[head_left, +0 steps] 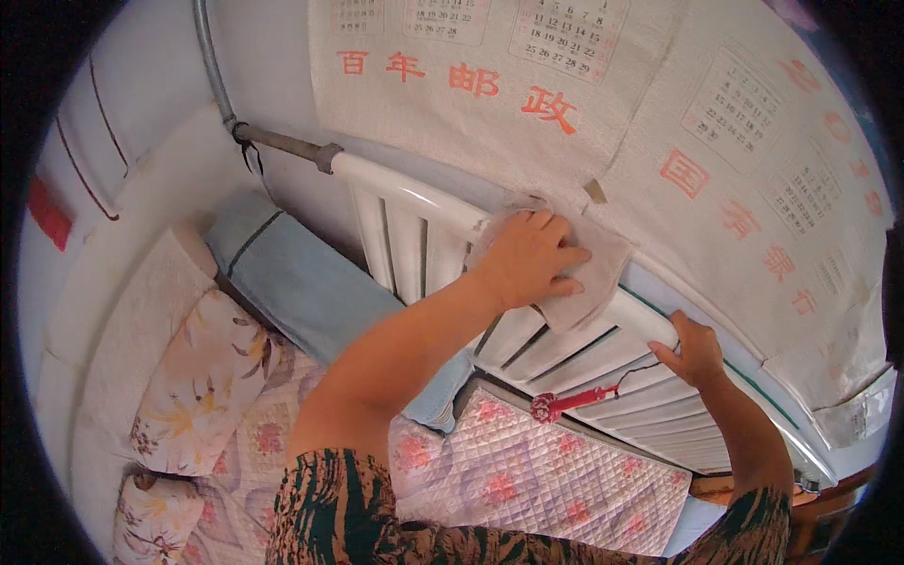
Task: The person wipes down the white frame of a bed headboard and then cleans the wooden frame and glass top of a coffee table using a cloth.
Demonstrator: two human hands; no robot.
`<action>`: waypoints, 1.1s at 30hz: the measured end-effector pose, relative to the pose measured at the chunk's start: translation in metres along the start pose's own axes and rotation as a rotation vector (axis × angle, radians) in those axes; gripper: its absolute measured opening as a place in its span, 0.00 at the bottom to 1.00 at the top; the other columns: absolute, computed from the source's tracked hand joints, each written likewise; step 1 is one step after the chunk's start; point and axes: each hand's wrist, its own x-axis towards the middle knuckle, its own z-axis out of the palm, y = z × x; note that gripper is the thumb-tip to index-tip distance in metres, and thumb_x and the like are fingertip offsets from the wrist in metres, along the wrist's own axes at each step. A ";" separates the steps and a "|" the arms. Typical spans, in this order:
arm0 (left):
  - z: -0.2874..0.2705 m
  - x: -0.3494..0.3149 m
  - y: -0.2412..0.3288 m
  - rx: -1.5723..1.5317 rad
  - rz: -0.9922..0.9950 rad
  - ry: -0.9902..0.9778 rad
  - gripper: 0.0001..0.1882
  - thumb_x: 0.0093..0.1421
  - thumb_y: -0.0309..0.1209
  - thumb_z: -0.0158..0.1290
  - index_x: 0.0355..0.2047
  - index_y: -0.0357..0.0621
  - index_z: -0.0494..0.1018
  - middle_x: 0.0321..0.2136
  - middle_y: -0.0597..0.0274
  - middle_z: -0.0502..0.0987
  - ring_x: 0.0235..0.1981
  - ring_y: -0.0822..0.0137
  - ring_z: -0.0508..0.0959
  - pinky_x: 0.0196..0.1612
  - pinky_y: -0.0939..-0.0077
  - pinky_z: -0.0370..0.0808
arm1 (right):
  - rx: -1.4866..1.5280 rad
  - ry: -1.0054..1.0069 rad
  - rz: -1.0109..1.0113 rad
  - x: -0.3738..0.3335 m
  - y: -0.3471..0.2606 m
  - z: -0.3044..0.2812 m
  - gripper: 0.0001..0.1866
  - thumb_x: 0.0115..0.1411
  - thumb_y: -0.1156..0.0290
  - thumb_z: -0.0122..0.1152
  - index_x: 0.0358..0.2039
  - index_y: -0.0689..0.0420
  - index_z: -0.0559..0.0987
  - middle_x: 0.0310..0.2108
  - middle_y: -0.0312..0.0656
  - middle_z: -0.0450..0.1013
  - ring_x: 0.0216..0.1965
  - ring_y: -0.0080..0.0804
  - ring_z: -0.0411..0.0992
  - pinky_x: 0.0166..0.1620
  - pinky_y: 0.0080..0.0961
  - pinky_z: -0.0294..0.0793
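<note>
White radiator (565,353), left hand (527,259) pressing cloth (593,273)

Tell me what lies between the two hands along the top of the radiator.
In the head view, only bare white top rail of the radiator runs between the cloth under the left hand and the right hand gripping the rail.

Single head-worn fisheye view, looking down and forward from close range at a white radiator (565,348) on the wall (282,85). Forearms enter from the lower edge; straight lines bow toward the dark rim.
</note>
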 end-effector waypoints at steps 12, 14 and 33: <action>0.012 -0.065 -0.122 0.262 0.017 0.492 0.23 0.49 0.43 0.58 0.45 0.52 0.72 0.46 0.65 0.71 0.48 0.63 0.70 0.54 0.60 0.62 | -0.032 -0.032 0.096 -0.002 0.005 0.005 0.27 0.45 0.51 0.69 0.34 0.59 0.70 0.23 0.49 0.72 0.27 0.48 0.74 0.31 0.39 0.73; 0.000 -0.080 -0.151 0.323 -0.082 0.503 0.20 0.51 0.38 0.56 0.45 0.49 0.73 0.47 0.63 0.71 0.49 0.61 0.70 0.54 0.59 0.62 | -0.078 0.033 0.025 -0.004 0.015 0.011 0.27 0.45 0.50 0.69 0.35 0.58 0.70 0.22 0.48 0.72 0.27 0.48 0.74 0.30 0.40 0.73; 0.142 -0.078 -0.033 -0.479 -0.897 0.942 0.34 0.63 0.36 0.43 0.64 0.33 0.47 0.65 0.40 0.45 0.66 0.46 0.46 0.66 0.56 0.43 | -0.093 0.013 0.055 -0.009 0.019 0.014 0.26 0.45 0.54 0.66 0.36 0.60 0.71 0.25 0.53 0.73 0.27 0.54 0.74 0.32 0.41 0.73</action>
